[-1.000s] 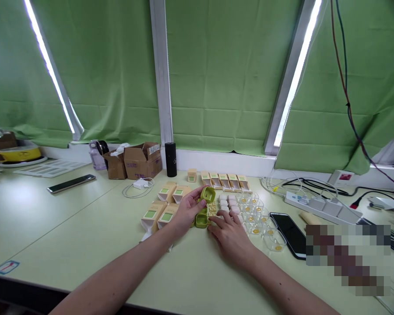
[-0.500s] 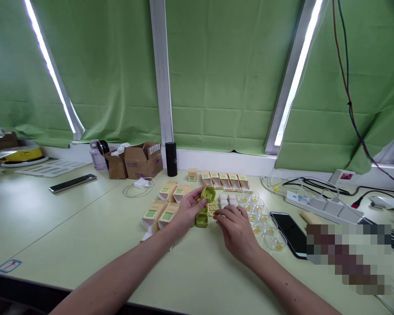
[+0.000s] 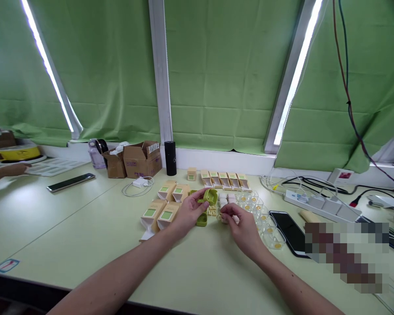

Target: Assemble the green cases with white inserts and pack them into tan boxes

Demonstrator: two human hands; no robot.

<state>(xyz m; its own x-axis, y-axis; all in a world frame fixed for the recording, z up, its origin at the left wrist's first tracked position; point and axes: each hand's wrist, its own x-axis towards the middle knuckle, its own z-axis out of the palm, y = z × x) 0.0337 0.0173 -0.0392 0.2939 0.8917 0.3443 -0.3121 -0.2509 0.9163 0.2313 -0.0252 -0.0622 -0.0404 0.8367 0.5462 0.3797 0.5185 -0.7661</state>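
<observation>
My left hand (image 3: pixel 192 212) is closed on a small olive-green square cup (image 3: pixel 210 197), its open side tilted toward me. Another green cup (image 3: pixel 202 219) rests on the table just under that hand. My right hand (image 3: pixel 239 223) is pinched at the fingertips on a small yellowish piece (image 3: pixel 219 217), mostly hidden by the fingers. Between the hands lies a cluster of small yellow square pieces (image 3: pixel 212 211). Beyond my right fingers stand white blocks (image 3: pixel 227 199). Clear plastic cups with gold round spots (image 3: pixel 274 239) sit in rows to the right.
Cardboard-coloured small boxes with green labels (image 3: pixel 150 213) stand left, more boxes (image 3: pixel 225 180) behind. A phone (image 3: pixel 289 232), a power strip (image 3: pixel 321 205) and cables lie right. Farther left are a cardboard box (image 3: pixel 142 159), a black cylinder (image 3: pixel 170 158) and another person's hand (image 3: pixel 18 169) at a white tray.
My right hand has shifted slightly right, away from the yellow pieces, its fingers now pinched. The green cup in my left hand has turned and moved a little right. Another person's hand has appeared far left.
</observation>
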